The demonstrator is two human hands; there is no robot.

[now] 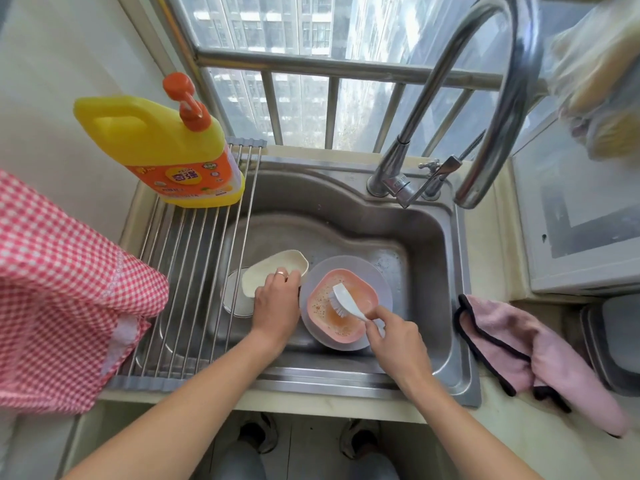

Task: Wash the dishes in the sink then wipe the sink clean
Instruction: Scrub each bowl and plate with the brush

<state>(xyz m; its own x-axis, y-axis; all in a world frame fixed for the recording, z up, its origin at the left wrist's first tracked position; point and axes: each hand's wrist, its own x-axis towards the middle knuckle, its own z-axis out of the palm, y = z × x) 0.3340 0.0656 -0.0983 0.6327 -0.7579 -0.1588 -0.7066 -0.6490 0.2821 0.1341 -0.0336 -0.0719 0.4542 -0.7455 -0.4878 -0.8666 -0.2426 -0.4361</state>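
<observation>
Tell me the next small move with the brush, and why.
Probably sweep the white brush around the pink dish: the right hand grips its handle, bristles sit in orange sudsy water, and the left hand holds the cream dish beside it.

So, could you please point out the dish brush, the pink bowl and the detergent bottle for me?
dish brush point(341, 301): head view, on the white brush head above the bristles.
pink bowl point(360, 287): head view, on its far inner wall.
detergent bottle point(156, 133): head view, on the yellow body.
</observation>
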